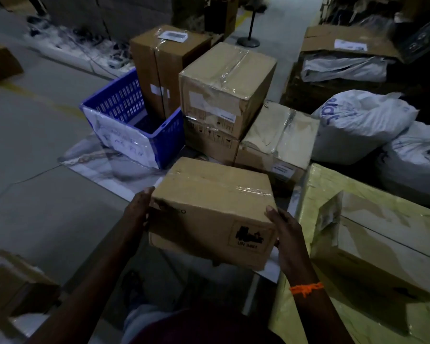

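A taped brown cardboard box (209,202) with a black hazard label on its near face hangs in the air in front of me, above the floor. My left hand (138,209) grips its left side, thumb at the top edge. My right hand (287,234) grips its right side, thumb on the top corner and fingers under the edge. An orange thread is tied round my right wrist.
Ahead stand stacked cardboard boxes (224,88), a tall box (164,65) and a low box (276,140). A blue plastic crate (134,120) with a paper sign sits left of them. White sacks (358,122) lie at right, a yellow-wrapped parcel (358,244) near right. Bare grey floor at left.
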Tool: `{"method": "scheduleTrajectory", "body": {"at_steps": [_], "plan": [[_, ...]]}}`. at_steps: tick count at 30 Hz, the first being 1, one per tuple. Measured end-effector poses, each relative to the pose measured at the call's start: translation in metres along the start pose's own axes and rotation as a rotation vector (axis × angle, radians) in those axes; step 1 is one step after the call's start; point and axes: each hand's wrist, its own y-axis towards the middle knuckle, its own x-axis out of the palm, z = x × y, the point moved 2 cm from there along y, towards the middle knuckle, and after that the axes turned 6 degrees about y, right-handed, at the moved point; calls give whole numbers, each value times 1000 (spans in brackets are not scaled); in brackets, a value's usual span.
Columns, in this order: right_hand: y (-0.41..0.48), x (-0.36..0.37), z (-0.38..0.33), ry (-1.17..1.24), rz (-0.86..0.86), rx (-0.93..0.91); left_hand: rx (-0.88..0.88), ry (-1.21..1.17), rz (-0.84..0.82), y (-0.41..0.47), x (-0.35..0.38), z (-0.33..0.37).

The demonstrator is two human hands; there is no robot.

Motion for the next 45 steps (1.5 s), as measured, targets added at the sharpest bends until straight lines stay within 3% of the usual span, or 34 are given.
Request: {"method": "scheduleTrajectory", "body": {"at_steps": [12, 21, 27, 37, 45], "plan": [[-1, -19, 47, -166, 80, 3, 17, 224, -78, 4, 11, -43], [57, -3, 31, -431, 62, -79, 107, 455, -9, 37, 29, -10], [99, 26, 2, -421, 35, -124, 162, 551, -62, 77, 38, 20], [86, 17, -6, -360, 22, -149, 182, 396, -80, 72, 42, 40], [70, 10, -42, -246, 126, -314, 278, 184, 73, 52, 51, 75]]}}
